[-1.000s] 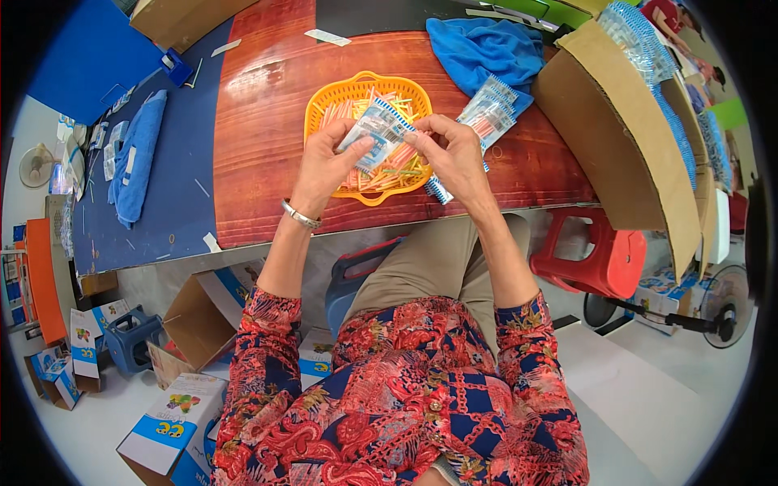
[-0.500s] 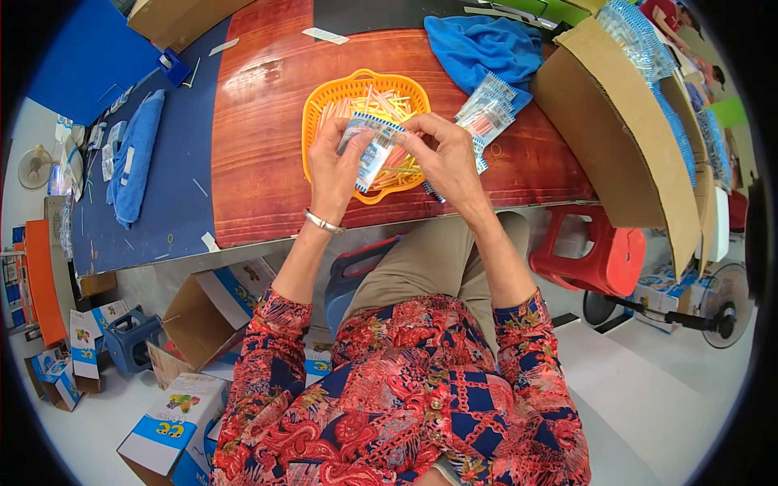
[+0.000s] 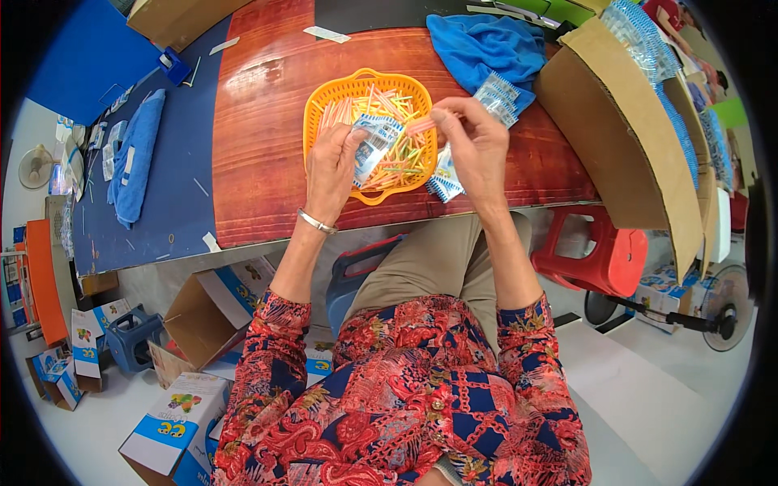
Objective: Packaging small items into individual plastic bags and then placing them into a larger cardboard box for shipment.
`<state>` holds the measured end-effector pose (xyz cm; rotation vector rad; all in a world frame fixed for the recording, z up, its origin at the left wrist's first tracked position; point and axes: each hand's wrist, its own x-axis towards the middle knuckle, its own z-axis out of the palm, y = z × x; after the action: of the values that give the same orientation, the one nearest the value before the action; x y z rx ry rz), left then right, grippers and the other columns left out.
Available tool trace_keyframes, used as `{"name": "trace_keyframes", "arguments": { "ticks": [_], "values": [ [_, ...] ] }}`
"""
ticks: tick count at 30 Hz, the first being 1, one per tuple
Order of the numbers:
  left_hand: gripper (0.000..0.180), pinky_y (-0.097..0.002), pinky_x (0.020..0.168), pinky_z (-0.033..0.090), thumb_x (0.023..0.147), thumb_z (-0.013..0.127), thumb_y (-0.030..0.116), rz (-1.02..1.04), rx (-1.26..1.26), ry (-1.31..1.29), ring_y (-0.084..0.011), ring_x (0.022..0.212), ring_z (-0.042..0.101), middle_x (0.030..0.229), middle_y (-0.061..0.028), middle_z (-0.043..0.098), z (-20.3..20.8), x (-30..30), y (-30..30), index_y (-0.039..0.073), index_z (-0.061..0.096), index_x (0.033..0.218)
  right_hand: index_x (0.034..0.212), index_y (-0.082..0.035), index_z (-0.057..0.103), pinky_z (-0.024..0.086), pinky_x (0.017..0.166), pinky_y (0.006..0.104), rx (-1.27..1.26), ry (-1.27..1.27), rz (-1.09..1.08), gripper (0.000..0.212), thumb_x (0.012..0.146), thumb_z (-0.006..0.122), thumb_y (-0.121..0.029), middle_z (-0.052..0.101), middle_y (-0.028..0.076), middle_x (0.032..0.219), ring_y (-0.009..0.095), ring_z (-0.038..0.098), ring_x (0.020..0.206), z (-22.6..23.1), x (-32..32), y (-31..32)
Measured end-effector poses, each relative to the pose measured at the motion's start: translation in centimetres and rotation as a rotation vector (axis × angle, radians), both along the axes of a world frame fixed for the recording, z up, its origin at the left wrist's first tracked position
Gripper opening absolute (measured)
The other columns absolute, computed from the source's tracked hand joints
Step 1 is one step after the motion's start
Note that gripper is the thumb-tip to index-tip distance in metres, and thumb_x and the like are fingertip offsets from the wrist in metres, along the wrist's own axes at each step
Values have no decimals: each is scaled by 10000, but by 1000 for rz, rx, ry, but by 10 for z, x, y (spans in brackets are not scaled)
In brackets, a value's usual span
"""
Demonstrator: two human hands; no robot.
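Note:
My left hand [image 3: 328, 170] pinches a small blue-and-white clear plastic packet [image 3: 375, 150] over the orange-yellow basket [image 3: 309, 134]. Thin pink and yellow sticks [image 3: 387, 105] fill the basket; some look like short straws or candy sticks, but I cannot tell which. To the right, my right hand [image 3: 476, 146] is closed on a few pink sticks [image 3: 420, 125], held level beside the packet's top. Under and beyond that hand lie more packets [image 3: 497, 97], and another packet [image 3: 446, 182] rests near the table edge, partly hidden.
A blue cloth [image 3: 486, 49] lies behind the packets. An open cardboard box [image 3: 604, 130] with packets stands at the right. On the left are a rolled blue towel [image 3: 139, 162] and dark blue table covering [image 3: 182, 194]. A red stool [image 3: 596, 251] stands below the table's right side.
Both hands were at the packet's top edge. My right hand has moved away to the right and now holds pink sticks; my left hand keeps the packet, now tilted and crumpled.

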<state>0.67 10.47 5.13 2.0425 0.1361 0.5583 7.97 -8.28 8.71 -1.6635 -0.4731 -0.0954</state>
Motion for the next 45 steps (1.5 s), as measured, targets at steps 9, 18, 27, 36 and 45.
{"name": "trace_keyframes", "arguments": {
  "ticks": [9, 18, 27, 36, 45],
  "values": [
    [207, -385, 685, 451, 962, 598, 170, -88, -5, 43, -287, 758, 574, 786, -135, 626, 3, 1, -7, -16, 657, 890, 924, 10, 677, 499, 663, 261, -36, -519, -55, 116, 820, 698, 58, 665, 70, 875, 144, 631, 795, 22, -4, 6],
    [223, -381, 697, 461, 965, 597, 187, -94, -25, 60, -288, 761, 580, 805, -141, 635, 2, -1, -5, -20, 664, 915, 935, 10, 683, 506, 670, 263, -64, -488, 91, 127, 819, 697, 59, 670, 79, 899, 150, 639, 790, 25, -5, -1],
    [243, -335, 680, 450, 993, 578, 197, -286, -126, 111, -209, 743, 551, 764, -105, 586, 6, -3, -3, -30, 653, 950, 928, 24, 682, 496, 673, 221, 103, 216, 246, 62, 901, 660, -28, 677, 37, 910, 56, 596, 771, 18, 4, -10],
    [265, -262, 606, 441, 1017, 559, 226, -236, -441, 139, -67, 681, 506, 793, 10, 605, 4, 0, -11, -11, 665, 968, 1013, 36, 673, 503, 780, 284, -243, -198, 212, 156, 884, 665, -52, 691, 82, 966, 157, 625, 899, 24, -4, 3],
    [270, -223, 731, 470, 1022, 553, 239, -298, -811, 78, -41, 812, 552, 921, 32, 648, 7, 2, -5, 21, 658, 1142, 1429, -43, 425, 439, 1017, 381, -113, -206, 300, 644, 841, 690, -53, 531, 161, 1384, 269, 529, 1266, 27, -14, 18]
  ]
}}
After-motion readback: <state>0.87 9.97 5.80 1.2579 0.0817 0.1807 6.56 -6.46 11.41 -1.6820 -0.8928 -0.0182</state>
